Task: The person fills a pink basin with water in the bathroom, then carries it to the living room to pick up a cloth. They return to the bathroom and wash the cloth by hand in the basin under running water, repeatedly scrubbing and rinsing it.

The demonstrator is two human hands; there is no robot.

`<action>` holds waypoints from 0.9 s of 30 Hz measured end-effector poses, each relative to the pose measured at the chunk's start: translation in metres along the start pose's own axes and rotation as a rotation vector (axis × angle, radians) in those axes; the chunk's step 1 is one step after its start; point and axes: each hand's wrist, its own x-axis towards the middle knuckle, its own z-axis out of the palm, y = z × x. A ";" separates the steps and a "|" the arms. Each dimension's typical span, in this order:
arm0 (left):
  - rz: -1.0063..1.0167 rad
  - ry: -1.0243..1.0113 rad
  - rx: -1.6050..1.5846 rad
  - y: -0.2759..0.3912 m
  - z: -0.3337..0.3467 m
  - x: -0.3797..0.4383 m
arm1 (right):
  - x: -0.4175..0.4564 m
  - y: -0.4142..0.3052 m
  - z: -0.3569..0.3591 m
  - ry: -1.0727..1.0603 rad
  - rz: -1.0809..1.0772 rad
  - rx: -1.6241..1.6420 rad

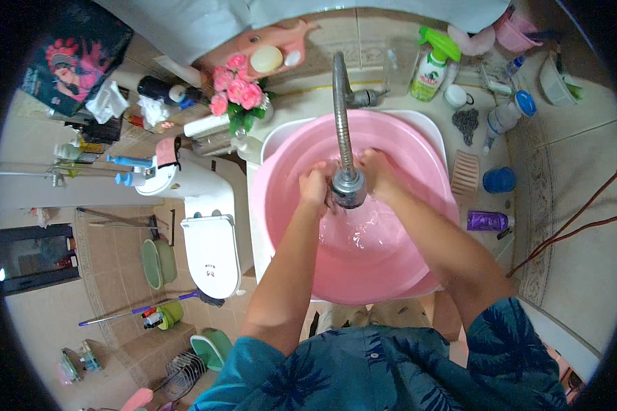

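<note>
A large pink plastic basin (380, 267) sits on a white sink (438, 128), with water in its bottom. Above it arches a flexible metal faucet (341, 123) whose round spray head hangs between my hands, water falling from it. My left hand (314, 182) is inside the basin at the left of the spray head, its fingers curled and partly hidden. To the right of the head, my right hand (376, 172) is also curled, its fingertips behind the falling water and faucet. Whether either hand holds anything cannot be made out.
Behind the basin stand pink artificial flowers (241, 92), a soap dish with a bar of soap (267, 59) and a green-topped spray bottle (434, 67). On the right lie a beige brush or comb (465, 172), a blue lid (498, 180) and a purple bottle (487, 221). A toilet (212, 254) is at the left.
</note>
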 end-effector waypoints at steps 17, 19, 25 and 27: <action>-0.479 -0.124 -0.438 -0.040 0.036 -0.066 | -0.071 -0.004 0.066 0.019 0.609 0.578; -0.544 -0.093 -0.350 -0.007 0.030 -0.078 | -0.095 -0.023 0.065 0.075 0.391 0.408; -0.501 -0.091 -0.414 -0.047 0.035 -0.066 | -0.072 -0.014 0.047 -0.070 0.555 0.265; -0.517 -0.187 -0.478 -0.031 0.018 -0.058 | -0.100 -0.033 0.054 -0.014 0.492 0.125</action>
